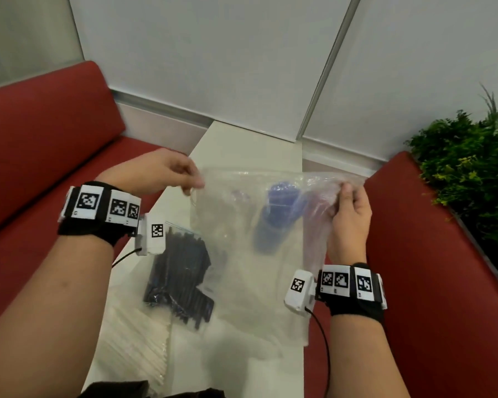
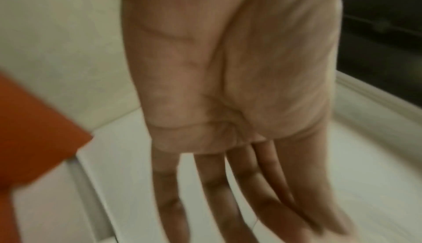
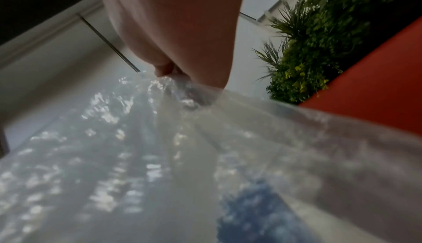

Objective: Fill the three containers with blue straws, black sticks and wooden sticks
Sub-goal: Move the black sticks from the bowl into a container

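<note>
A narrow white table [image 1: 250,145] is seen between red benches [image 1: 41,133], with a green plant [image 1: 469,173] at upper right. At lower left a zip bag of black sticks [image 1: 179,277] lies flat, its long axis running up the frame. The left hand [image 1: 158,170] appears to pinch the left top corner of a large clear bag [image 1: 242,282] (the wrist view shows straight fingers, so the grip cannot be told). Inside, at centre, blue straws [image 1: 279,214] stand roughly upright. The right hand [image 1: 348,216] is clenched on the right corner. The mouth should be parted evenly and kept uppermost.
</note>
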